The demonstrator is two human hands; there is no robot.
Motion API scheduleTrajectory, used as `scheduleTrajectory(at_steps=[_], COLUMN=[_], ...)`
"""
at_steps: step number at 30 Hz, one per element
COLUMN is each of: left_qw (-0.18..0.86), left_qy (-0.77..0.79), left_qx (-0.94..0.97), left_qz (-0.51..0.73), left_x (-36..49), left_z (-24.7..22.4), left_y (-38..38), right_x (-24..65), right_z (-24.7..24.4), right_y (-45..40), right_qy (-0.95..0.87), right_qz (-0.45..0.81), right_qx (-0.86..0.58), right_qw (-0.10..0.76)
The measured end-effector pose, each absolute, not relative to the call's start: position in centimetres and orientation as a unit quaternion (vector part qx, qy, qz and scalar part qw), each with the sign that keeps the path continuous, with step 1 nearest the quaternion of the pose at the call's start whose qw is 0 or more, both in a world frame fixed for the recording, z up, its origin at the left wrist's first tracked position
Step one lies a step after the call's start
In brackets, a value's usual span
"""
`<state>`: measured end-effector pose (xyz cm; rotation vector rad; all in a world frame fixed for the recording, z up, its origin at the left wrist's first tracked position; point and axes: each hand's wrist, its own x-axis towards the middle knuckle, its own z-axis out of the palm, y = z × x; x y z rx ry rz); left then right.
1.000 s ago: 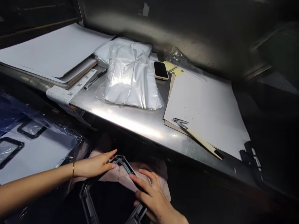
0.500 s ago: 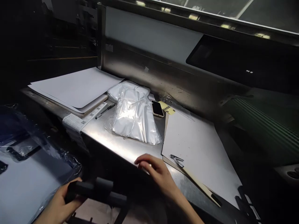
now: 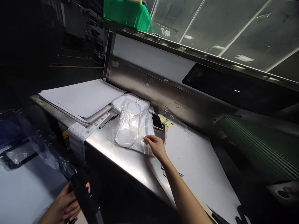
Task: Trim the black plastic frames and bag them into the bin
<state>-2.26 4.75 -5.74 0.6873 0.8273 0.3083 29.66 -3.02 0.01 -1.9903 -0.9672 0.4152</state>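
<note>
My left hand is at the lower left, its fingers wrapped round a long black plastic part whose lower end leaves the picture. My right hand reaches over the metal table, thumb and fingertips pinched together at the right edge of a clear plastic bag. This bag is on top of a stack of similar bags, and its film looks bent and wrinkled. Just beyond my right hand lie a phone and a yellow label. Nippers are partly hidden behind my right forearm.
White sheets are stacked at the table's left, beside a pen and a printed label strip. White board covers the right side. A metal back panel rises behind; a green bin stands above it.
My right hand has moved forward from the table's front edge to the bags, and the top bag's film has shifted. The black part in my left hand has turned more upright. The view has tilted up.
</note>
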Motion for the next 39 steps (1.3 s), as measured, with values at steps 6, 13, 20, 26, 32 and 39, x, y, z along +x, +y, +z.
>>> scheduleTrajectory(at_steps=[6,13,20,26,32,39], left_qw=[0.868,0.878,0.876,0.876,0.872,0.870], left_qy=[0.332,0.238,0.260,0.267,0.287,0.268], left_qx=[0.351,0.404,0.405,0.401,0.388,0.409], left_qz=[0.116,0.095,0.030,0.039,0.082,0.055], left_x=[1.3,6.6,9.5,10.4,9.8,9.5], left_z=[-3.9,-2.5,-1.9,-1.1,-1.4,-1.6], left_y=[3.1,1.0,1.2,1.2,2.9,4.1], right_x=[23.1,16.9,18.6,21.3,24.9,25.8], right_z=[-0.5,-2.0,-1.5,-1.7,-1.8,-1.1], right_y=[-6.0,-7.9,-8.9,-9.4,-12.2,-11.2], right_qy=[-0.293,-0.272,-0.298,-0.282,-0.170,-0.134], right_qz=[0.241,0.303,0.327,0.361,0.292,0.272], right_qx=[-0.748,-0.723,-0.700,-0.641,-0.610,-0.658], right_qw=[0.545,0.558,0.560,0.616,0.716,0.690])
